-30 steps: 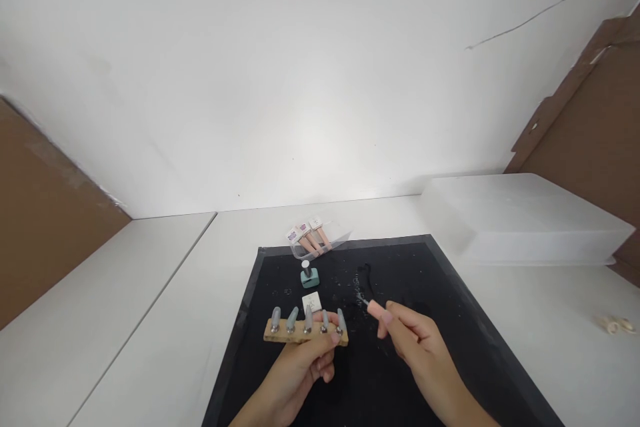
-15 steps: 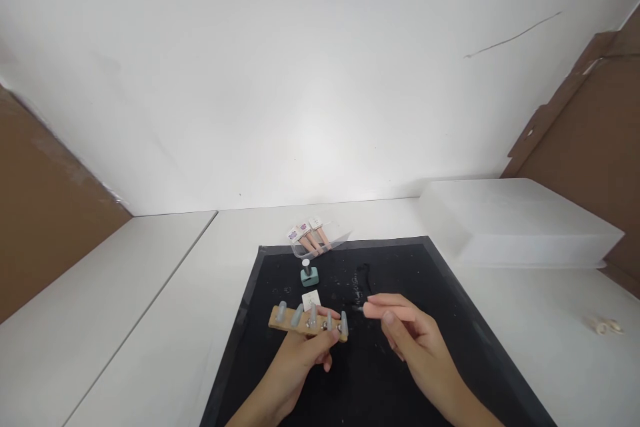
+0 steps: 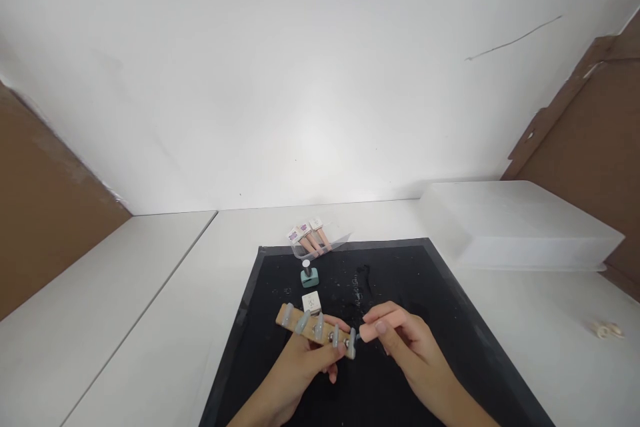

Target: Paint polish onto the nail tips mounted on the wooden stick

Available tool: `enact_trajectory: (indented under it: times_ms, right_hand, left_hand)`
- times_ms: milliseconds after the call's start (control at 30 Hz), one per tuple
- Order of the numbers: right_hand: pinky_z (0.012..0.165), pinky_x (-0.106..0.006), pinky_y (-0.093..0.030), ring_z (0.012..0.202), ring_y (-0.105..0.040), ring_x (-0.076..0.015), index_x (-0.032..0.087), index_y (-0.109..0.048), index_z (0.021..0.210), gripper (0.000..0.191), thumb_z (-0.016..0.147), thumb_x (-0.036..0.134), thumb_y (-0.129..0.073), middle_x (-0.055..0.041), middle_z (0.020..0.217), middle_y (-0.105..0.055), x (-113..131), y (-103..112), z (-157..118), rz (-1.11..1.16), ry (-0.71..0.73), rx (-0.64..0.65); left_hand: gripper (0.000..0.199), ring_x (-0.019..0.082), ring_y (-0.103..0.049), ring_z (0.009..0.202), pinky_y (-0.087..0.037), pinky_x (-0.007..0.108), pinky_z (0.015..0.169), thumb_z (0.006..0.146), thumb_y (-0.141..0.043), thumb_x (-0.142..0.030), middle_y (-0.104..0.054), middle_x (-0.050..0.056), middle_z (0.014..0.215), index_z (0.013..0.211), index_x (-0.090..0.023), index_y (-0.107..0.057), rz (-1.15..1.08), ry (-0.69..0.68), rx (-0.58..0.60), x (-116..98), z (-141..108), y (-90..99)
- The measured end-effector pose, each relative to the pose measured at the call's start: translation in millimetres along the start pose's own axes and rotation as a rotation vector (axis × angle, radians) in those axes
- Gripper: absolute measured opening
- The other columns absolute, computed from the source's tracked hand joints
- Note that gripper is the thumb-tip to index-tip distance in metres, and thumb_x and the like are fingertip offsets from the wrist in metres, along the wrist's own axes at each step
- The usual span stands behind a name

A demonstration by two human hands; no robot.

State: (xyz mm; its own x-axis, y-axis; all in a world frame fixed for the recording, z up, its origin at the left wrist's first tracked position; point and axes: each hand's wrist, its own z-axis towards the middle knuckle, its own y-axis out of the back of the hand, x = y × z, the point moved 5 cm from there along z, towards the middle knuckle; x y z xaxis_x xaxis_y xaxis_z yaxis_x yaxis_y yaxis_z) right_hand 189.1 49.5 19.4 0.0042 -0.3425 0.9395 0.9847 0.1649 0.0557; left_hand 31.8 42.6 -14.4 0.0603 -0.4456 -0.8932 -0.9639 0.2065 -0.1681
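Note:
My left hand [image 3: 306, 361] is closed on a wooden strip [image 3: 325, 332] that carries several grey-blue false nails [image 3: 319, 325] in a row, some on metal studs. Between the fingers of my right hand [image 3: 411, 350] is a pink handle [image 3: 383, 325] with a thin tip pointing left. That tip is at the rightmost nail; whether it touches cannot be made out. Just behind the strip lies a small white square [image 3: 311, 302]. A teal bottle with a dark neck and white top [image 3: 309, 276] stands farther back on the black mat [image 3: 400, 267].
Several pink-handled items with white labels [image 3: 309, 237] lie in a clear tray behind the mat. A translucent white box [image 3: 525, 233] stands at the right. Small beige rings [image 3: 607, 329] lie at the far right. Brown panels flank the white wall.
The wooden strip has shifted slightly right and tilted more. My right hand has moved left and down, bringing the handle's tip from a short distance away to the rightmost nail.

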Motion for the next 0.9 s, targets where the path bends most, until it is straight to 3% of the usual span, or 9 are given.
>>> enact_trajectory:
  times_ms: [167,267,500,700,900]
  right_hand:
    - [0.051,-0.024,-0.05,0.068,-0.065,-0.0178,0.021,-0.072,0.076,0.025,0.088,0.034,-0.054,-0.0074,0.082,-0.07,3.8,7.8,0.0,-0.053,0.05,-0.11]
    - [0.049,-0.025,-0.052,0.069,-0.066,-0.019,0.022,-0.071,0.076,0.025,0.088,0.034,-0.054,-0.0077,0.081,-0.07,8.4,11.0,-1.0,-0.05,0.086,-0.171]
    - [0.054,-0.025,-0.055,0.06,-0.067,-0.0168,0.022,-0.07,0.07,0.024,0.088,0.027,-0.055,-0.0046,0.068,-0.071,28.1,1.6,-2.4,-0.039,0.232,-0.028]
    - [0.053,-0.022,-0.053,0.058,-0.067,-0.0148,0.021,-0.069,0.069,0.024,0.088,0.023,-0.055,-0.0039,0.068,-0.071,23.9,-2.1,-1.6,-0.024,0.222,0.03]
    - [0.052,-0.024,-0.051,0.063,-0.066,-0.0168,0.02,-0.069,0.07,0.025,0.088,0.028,-0.054,-0.0051,0.073,-0.07,12.5,2.6,-0.6,-0.088,0.137,-0.059]
  left_hand:
    - [0.033,0.007,-0.04,0.052,-0.039,0.025,0.053,0.063,-0.072,-0.033,-0.056,-0.001,0.071,0.086,-0.014,-0.06,-0.059,0.01,-0.01,2.9,-0.3,1.0]
    - [0.032,0.006,-0.038,0.051,-0.04,0.025,0.053,0.063,-0.072,-0.032,-0.055,-0.001,0.071,0.086,-0.014,-0.06,-0.082,0.011,-0.065,5.0,1.4,4.4]
    - [0.034,0.009,-0.043,0.055,-0.039,0.025,0.051,0.061,-0.072,-0.033,-0.055,0.0,0.072,0.086,-0.014,-0.06,-0.062,0.002,-0.052,3.0,1.9,2.8]
    - [0.026,0.009,-0.043,0.056,-0.039,0.024,0.051,0.064,-0.07,-0.028,-0.052,-0.001,0.07,0.084,-0.014,-0.061,-0.083,0.012,0.045,1.3,-1.0,-2.2]
    - [0.025,0.01,-0.045,0.06,-0.038,0.024,0.05,0.063,-0.069,-0.025,-0.053,0.0,0.067,0.084,-0.014,-0.061,-0.11,0.036,0.07,4.6,-2.1,-2.1]
